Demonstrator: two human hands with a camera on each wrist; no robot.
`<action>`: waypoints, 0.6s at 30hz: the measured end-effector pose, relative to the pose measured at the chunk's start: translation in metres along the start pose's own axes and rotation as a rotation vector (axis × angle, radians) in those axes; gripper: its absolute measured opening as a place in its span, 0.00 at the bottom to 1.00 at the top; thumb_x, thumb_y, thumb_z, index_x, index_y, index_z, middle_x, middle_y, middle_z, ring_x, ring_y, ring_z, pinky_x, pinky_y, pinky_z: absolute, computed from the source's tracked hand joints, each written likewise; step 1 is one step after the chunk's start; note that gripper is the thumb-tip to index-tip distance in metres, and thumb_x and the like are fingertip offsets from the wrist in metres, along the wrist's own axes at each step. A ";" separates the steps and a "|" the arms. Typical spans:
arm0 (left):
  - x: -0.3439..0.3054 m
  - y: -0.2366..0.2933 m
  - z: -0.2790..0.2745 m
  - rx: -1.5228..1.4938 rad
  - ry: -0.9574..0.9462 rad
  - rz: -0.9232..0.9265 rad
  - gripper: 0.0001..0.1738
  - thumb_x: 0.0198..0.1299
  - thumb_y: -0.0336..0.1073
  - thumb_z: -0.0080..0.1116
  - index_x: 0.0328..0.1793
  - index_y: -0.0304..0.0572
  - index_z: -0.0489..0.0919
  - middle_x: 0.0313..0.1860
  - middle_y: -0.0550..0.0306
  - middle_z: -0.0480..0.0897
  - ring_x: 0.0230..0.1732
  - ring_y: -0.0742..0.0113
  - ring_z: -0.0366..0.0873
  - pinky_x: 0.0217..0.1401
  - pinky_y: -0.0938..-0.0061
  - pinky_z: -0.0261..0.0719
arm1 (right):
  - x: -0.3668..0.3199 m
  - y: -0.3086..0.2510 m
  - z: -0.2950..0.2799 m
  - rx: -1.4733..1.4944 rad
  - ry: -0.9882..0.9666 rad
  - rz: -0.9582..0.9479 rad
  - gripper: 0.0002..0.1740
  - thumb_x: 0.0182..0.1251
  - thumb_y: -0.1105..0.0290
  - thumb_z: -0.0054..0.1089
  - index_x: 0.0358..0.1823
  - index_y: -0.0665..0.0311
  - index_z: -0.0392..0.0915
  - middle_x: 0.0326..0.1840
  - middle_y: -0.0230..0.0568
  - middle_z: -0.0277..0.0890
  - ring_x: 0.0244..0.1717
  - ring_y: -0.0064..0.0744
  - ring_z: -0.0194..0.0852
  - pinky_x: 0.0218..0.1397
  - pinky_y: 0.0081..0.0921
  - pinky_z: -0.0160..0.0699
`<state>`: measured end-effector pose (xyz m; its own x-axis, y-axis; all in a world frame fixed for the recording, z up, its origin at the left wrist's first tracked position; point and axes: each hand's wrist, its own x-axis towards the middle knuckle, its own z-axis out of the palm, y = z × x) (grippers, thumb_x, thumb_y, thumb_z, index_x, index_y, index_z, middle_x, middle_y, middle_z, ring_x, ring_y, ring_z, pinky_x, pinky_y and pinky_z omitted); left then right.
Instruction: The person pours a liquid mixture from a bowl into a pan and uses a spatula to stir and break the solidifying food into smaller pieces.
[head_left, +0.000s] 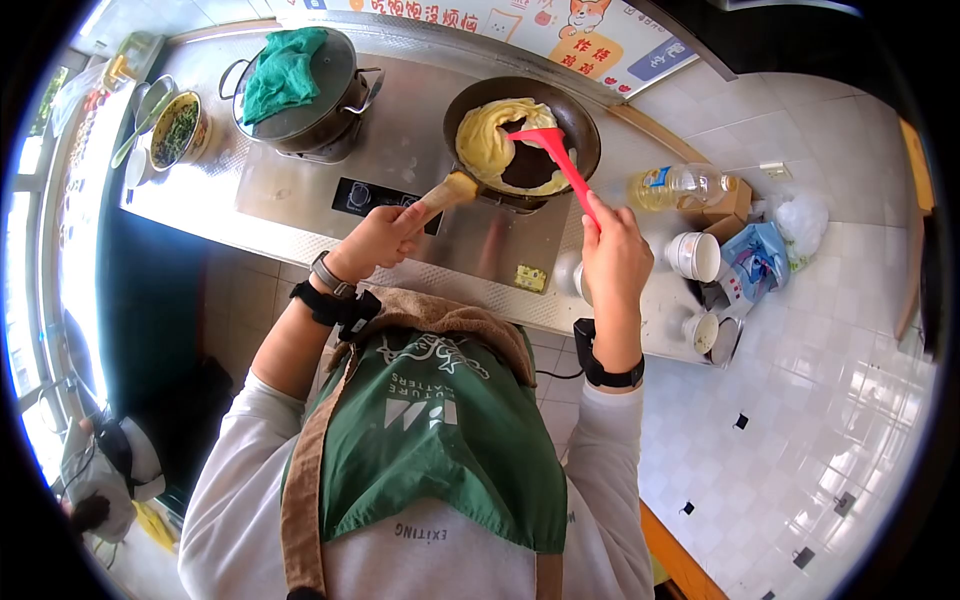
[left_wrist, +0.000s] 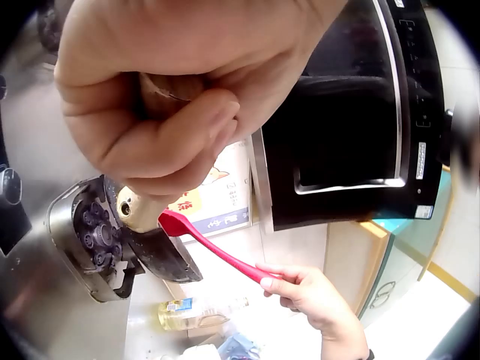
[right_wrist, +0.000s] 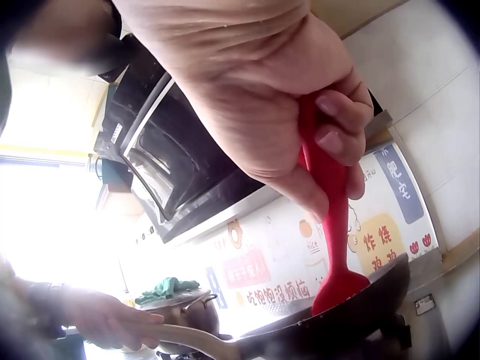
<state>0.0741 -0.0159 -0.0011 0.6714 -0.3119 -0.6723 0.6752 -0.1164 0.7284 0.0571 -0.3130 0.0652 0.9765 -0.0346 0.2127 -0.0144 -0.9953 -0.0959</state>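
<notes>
A dark frying pan (head_left: 583,122) sits over the burner with soft yellow egg (head_left: 484,142) folded toward its left side. My left hand (head_left: 385,238) grips the pan's pale wooden handle (head_left: 446,197), fingers wrapped round it in the left wrist view. In my right hand (head_left: 615,258) is a red spatula (head_left: 570,172), held by its handle. Its flat head lies inside the pan, at the egg's edge. From the right wrist view, the spatula (right_wrist: 339,244) slants down behind the pan's near wall (right_wrist: 322,330), which hides the egg.
Left on the stove stands a lidded pot (head_left: 340,75) with a green cloth (head_left: 285,72) on top. Beyond it is a bowl of chopped greens (head_left: 178,130). An oil bottle (head_left: 680,187), white bowls (head_left: 693,257) and a blue bag (head_left: 755,262) stand right of the pan.
</notes>
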 end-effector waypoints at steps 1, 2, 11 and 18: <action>0.001 -0.001 -0.002 -0.049 -0.008 -0.030 0.26 0.71 0.58 0.46 0.38 0.40 0.72 0.18 0.71 0.62 0.12 0.84 0.51 0.12 0.84 0.46 | -0.001 0.001 -0.005 0.002 0.003 0.007 0.16 0.65 0.63 0.57 0.55 0.46 0.79 0.34 0.35 0.72 0.30 0.40 0.79 0.32 0.36 0.79; 0.001 -0.002 -0.005 -0.049 -0.009 -0.030 0.26 0.71 0.58 0.46 0.38 0.40 0.72 0.18 0.71 0.62 0.12 0.84 0.51 0.12 0.84 0.46 | -0.002 0.000 -0.010 -0.005 -0.015 0.044 0.16 0.66 0.63 0.58 0.55 0.45 0.79 0.34 0.34 0.73 0.30 0.39 0.79 0.32 0.35 0.79; 0.010 -0.014 -0.018 -0.119 -0.063 -0.004 0.27 0.70 0.60 0.45 0.39 0.41 0.72 0.19 0.69 0.64 0.13 0.82 0.54 0.13 0.83 0.48 | -0.006 0.008 -0.021 0.035 0.053 0.110 0.18 0.65 0.61 0.59 0.57 0.43 0.79 0.33 0.33 0.73 0.30 0.38 0.79 0.31 0.35 0.78; 0.010 -0.015 -0.015 -0.087 -0.033 -0.010 0.27 0.70 0.60 0.46 0.37 0.41 0.73 0.19 0.68 0.66 0.13 0.81 0.57 0.13 0.83 0.51 | -0.005 0.013 -0.012 0.037 0.075 0.112 0.18 0.66 0.60 0.58 0.57 0.43 0.79 0.32 0.35 0.73 0.28 0.39 0.79 0.30 0.36 0.78</action>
<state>0.0749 -0.0028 -0.0210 0.6553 -0.3417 -0.6737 0.7067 -0.0378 0.7065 0.0490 -0.3266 0.0749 0.9503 -0.1534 0.2710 -0.1131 -0.9808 -0.1587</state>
